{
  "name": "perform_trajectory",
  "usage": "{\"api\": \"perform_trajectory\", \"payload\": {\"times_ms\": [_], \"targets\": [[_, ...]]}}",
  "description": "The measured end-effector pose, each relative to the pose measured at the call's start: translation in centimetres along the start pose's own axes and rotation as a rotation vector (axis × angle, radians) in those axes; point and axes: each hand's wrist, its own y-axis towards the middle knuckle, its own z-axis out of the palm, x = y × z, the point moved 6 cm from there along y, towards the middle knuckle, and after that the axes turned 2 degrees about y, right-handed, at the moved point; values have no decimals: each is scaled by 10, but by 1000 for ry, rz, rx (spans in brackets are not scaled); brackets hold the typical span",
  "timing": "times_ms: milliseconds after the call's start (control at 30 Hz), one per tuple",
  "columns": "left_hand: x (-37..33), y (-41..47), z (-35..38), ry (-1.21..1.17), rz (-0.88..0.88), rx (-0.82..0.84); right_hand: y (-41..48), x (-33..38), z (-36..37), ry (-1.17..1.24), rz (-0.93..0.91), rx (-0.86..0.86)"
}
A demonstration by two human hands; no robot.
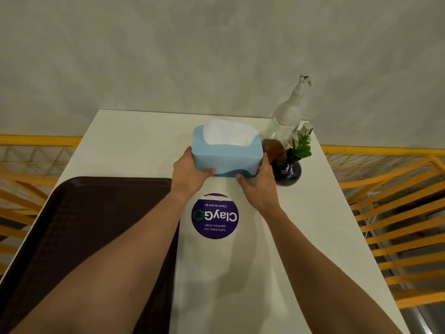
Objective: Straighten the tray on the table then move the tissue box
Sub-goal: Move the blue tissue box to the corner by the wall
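Two hands, left grip (192, 169) and right grip (258, 182), clasp the blue tissue box (226, 153) at 12 o'clock on the counter (301, 237); brown tray (84, 225), at 8 o'clock, appears squared, relocation pending.

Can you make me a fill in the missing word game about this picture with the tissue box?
1. Both hands, left hand and right hand, hold the ____ tissue box.
2. The brown tray lies to the ____ of the purple sticker.
3. The little plant stands in a ____ vase.

Missing words: blue; left; black
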Motion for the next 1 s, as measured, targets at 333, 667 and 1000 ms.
{"api": "perform_trajectory", "payload": {"times_ms": [333, 667, 1000], "targets": [[2, -3, -15, 11, -17, -13, -4, 14, -1, -45, -53, 3], [-3, 5, -101, 30, 67, -124, -11, 87, 30, 67, -173, 18], [49, 19, -230, 84, 47, -190, -29, 179, 132, 81, -238, 79]]}}
